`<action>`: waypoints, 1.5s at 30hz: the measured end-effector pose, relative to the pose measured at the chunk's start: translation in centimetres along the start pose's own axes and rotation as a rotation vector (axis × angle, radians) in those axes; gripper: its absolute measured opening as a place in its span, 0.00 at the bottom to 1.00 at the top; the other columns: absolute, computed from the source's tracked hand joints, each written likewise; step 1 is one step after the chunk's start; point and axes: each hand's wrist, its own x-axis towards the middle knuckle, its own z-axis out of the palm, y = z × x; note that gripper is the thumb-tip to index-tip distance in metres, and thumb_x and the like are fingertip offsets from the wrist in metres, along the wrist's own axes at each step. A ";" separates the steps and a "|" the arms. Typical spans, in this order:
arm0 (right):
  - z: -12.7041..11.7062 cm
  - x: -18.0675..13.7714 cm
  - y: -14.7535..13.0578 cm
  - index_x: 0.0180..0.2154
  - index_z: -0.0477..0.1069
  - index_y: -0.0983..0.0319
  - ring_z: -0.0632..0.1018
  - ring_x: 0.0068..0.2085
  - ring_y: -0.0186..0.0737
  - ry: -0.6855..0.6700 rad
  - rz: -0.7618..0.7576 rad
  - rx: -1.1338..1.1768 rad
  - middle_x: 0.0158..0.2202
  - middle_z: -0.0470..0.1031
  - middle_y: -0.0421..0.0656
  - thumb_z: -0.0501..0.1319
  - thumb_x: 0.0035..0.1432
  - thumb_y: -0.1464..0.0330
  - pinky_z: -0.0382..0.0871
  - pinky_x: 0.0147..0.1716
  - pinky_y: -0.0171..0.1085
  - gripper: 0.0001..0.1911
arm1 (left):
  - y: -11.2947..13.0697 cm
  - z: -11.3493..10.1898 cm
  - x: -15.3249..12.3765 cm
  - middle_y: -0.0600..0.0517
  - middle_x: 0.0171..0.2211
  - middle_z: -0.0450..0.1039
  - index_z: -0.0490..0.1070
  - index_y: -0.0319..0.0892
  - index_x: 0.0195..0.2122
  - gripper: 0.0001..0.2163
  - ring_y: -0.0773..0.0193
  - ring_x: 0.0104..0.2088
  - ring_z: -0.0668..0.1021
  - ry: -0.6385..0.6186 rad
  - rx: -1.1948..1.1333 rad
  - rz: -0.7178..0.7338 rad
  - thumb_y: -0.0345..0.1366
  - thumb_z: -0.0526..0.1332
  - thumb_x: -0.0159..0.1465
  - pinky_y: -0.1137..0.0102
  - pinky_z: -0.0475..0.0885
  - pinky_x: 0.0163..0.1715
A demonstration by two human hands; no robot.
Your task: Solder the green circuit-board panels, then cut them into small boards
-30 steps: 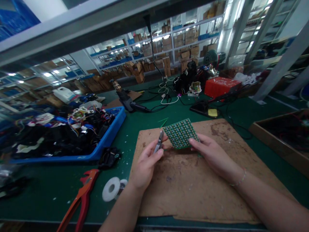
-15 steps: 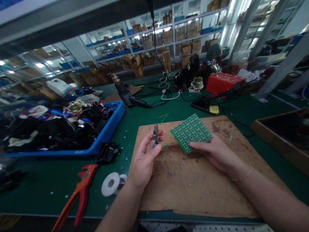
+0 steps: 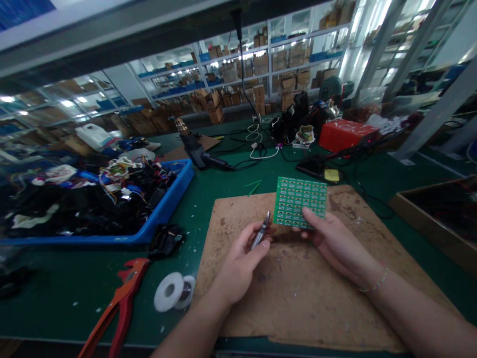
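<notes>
My left hand is closed around a small metal cutter whose tip points up toward a green circuit board panel. My right hand pinches the panel's lower edge and holds it tilted up above a brown cardboard mat. The cutter's tip sits just left of the panel's lower left corner. I cannot tell whether they touch.
A blue tray full of wires and black parts lies to the left. Red-handled pliers and a white solder spool lie at front left. A black soldering tool, cables, a red box and a wooden box are around.
My right hand turned the panel from a slanted diamond to nearly square and upright. My left hand lowered the cutter and moved it right, close to the panel's corner.
</notes>
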 end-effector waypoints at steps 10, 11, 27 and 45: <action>-0.6 0.5 0.4 0.42 0.77 0.58 0.76 0.35 0.34 0.002 -0.043 -0.109 0.40 0.80 0.42 0.63 0.57 0.55 0.68 0.32 0.34 0.16 | -0.6 -0.4 -0.4 0.49 0.49 0.75 0.70 0.46 0.51 0.13 0.57 0.50 0.75 -0.017 0.115 0.055 0.38 0.60 0.65 0.62 0.67 0.52; -0.6 0.5 0.4 0.41 0.77 0.58 0.75 0.34 0.34 0.001 -0.046 -0.111 0.39 0.80 0.41 0.63 0.57 0.55 0.67 0.31 0.33 0.16 | -0.5 -0.4 -0.4 0.49 0.48 0.76 0.70 0.46 0.51 0.13 0.57 0.50 0.75 -0.025 0.121 0.053 0.38 0.60 0.66 0.63 0.67 0.51; -0.3 0.3 0.1 0.35 0.77 0.60 0.72 0.29 0.29 -0.124 0.110 0.047 0.34 0.79 0.41 0.63 0.57 0.54 0.67 0.30 0.31 0.16 | -0.1 -0.7 -0.5 0.47 0.38 0.76 0.72 0.40 0.48 0.12 0.68 0.31 0.71 -0.233 -0.250 -0.039 0.37 0.60 0.65 0.72 0.66 0.31; -1.7 1.5 -0.2 0.37 0.76 0.57 0.74 0.30 0.27 0.276 -0.102 0.054 0.39 0.78 0.38 0.67 0.53 0.57 0.68 0.23 0.25 0.13 | 0.4 -2.9 2.7 0.41 0.51 0.72 0.69 0.43 0.55 0.18 0.42 0.54 0.71 0.361 1.202 0.124 0.34 0.57 0.63 0.48 0.64 0.54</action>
